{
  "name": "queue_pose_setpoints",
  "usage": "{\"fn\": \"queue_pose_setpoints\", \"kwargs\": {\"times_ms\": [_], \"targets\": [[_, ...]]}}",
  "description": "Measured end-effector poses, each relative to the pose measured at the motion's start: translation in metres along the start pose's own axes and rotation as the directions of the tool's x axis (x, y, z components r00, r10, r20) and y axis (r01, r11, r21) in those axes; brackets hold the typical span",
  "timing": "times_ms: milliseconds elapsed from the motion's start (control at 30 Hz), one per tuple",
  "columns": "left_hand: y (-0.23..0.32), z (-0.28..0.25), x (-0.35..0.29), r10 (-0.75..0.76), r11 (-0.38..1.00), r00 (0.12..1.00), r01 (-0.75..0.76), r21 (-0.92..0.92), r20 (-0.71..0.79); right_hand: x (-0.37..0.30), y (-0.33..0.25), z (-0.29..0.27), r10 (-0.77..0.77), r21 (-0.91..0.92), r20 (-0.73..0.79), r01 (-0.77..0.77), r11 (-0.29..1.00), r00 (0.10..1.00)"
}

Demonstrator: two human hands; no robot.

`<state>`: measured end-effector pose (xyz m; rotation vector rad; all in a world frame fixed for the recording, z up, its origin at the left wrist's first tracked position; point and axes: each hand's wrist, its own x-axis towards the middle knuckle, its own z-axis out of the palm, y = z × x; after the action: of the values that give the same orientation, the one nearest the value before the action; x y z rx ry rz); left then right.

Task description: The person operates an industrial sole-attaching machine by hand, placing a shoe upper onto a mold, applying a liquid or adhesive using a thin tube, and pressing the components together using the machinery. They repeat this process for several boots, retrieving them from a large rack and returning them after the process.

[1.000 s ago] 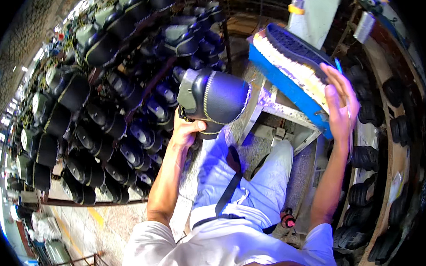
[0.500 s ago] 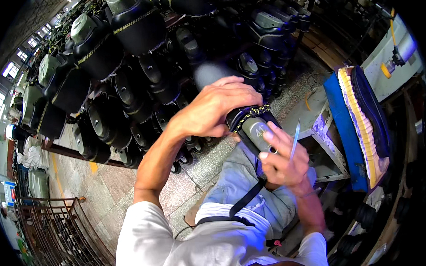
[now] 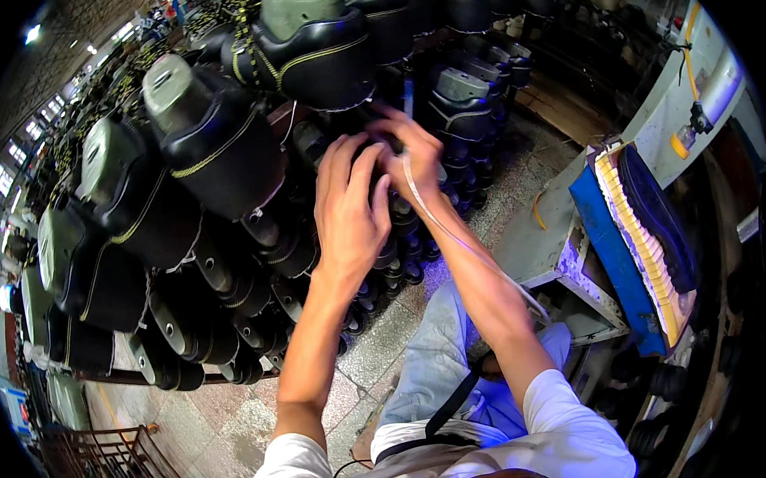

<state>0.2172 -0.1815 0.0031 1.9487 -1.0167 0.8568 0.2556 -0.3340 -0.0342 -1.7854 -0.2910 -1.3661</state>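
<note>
My left hand [image 3: 347,202] reaches into the rack of shoes with its fingers bent and close together. What they grip, if anything, is hidden. Just beyond it, my right hand [image 3: 412,152] is smeared by motion, so its fingers do not show clearly. From the right hand a thin whitish cord [image 3: 451,223] runs down along my forearm. Black shoe uppers [image 3: 328,66] with yellow stitching, fitted on grey-green lasts [image 3: 300,10], crowd the rack above and left of both hands. A darker last [image 3: 310,144] sits right beside my left fingertips.
At right stands a metal cabinet [image 3: 542,249] with a blue board [image 3: 610,255] and a pale-ribbed sole [image 3: 644,245] against it. A yellow-ended hose fitting [image 3: 682,143] hangs above. A rusty metal rack [image 3: 111,464] is at lower left, on a tiled floor [image 3: 203,418].
Both hands have moved up and away from my lap to the rack. The shoe upper on its last, held in front of me before, no longer shows there. My view has shifted toward the rack.
</note>
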Motion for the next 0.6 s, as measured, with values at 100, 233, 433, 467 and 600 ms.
{"fn": "queue_pose_setpoints", "kwargs": {"times_ms": [100, 233, 433, 467, 600], "targets": [[0.007, 0.023, -0.003, -0.07, 0.998, 0.987, 0.067, -0.021, -0.144, 0.009, 0.008, 0.009, 0.199, 0.108, 0.115, -0.211, 0.972, 0.973], [0.022, 0.055, -0.002, -0.037, 0.983, 0.982, 0.003, -0.182, -0.184, 0.022, 0.028, -0.063, 0.08, 0.011, -0.395, -0.082, 0.997, 0.915], [0.035, 0.206, 0.092, 0.011, 0.984, 0.964, -0.058, -0.17, -0.265, 0.071, 0.204, -0.15, 0.591, 0.328, -0.196, -0.516, 0.792, 0.782], [0.027, 0.216, 0.098, -0.013, 0.991, 0.976, -0.017, -0.135, -0.216, 0.068, 0.208, -0.146, 0.6, 0.321, -0.21, -0.525, 0.788, 0.772], [-0.001, 0.222, 0.088, -0.066, 0.998, 0.976, 0.067, 0.0, -0.208, 0.057, 0.165, -0.117, 0.572, 0.179, -0.129, -0.549, 0.817, 0.81]]}}
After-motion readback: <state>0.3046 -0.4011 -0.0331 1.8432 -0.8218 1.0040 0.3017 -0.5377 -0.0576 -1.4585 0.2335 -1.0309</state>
